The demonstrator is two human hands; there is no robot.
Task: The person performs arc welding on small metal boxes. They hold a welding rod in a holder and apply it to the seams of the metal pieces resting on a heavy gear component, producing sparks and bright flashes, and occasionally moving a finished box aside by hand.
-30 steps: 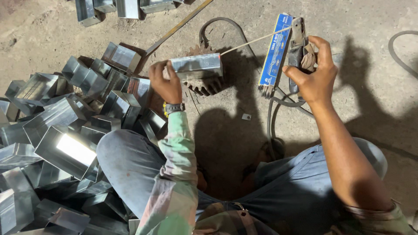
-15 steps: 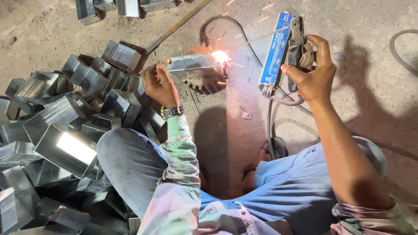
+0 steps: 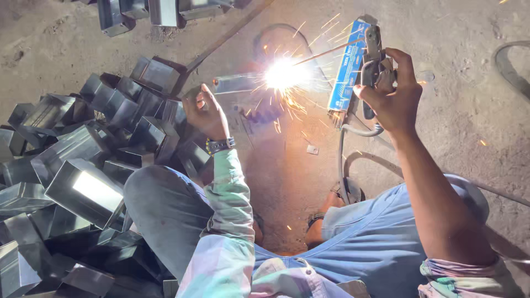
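Nearest me are my knees in blue trousers (image 3: 359,237) and, to my left, a heap of grey box sections (image 3: 83,165) spilling across the dirt floor (image 3: 475,110). My left hand (image 3: 205,113), a watch (image 3: 220,145) on its wrist, is closed on the near end of one box piece (image 3: 237,84), holding it level just above the floor; the fingers wrap the end farthest from the heat. My right hand (image 3: 393,96) is clenched round the electrode holder (image 3: 374,60), with a blue flat packet (image 3: 346,66) pinched in the same grip, and the rod (image 3: 326,52) slants down to the piece's far end, where the arc (image 3: 282,74) flares and throws sparks. I judge the piece to be thin sheet steel: stiff, fairly light, sharp at the cut edges and quickly hot near the weld, so the cool near end is the place to hold it. The holder looks heavier and is tugged by its cable (image 3: 345,160), which loops down by my right foot. The glare washes out the joint itself and whatever the piece rests against; I cannot tell what dark shape lies under the sparks. More sections (image 3: 149,11) at the top edge are cut off, and so is a hose or cable (image 3: 505,63) at far right.
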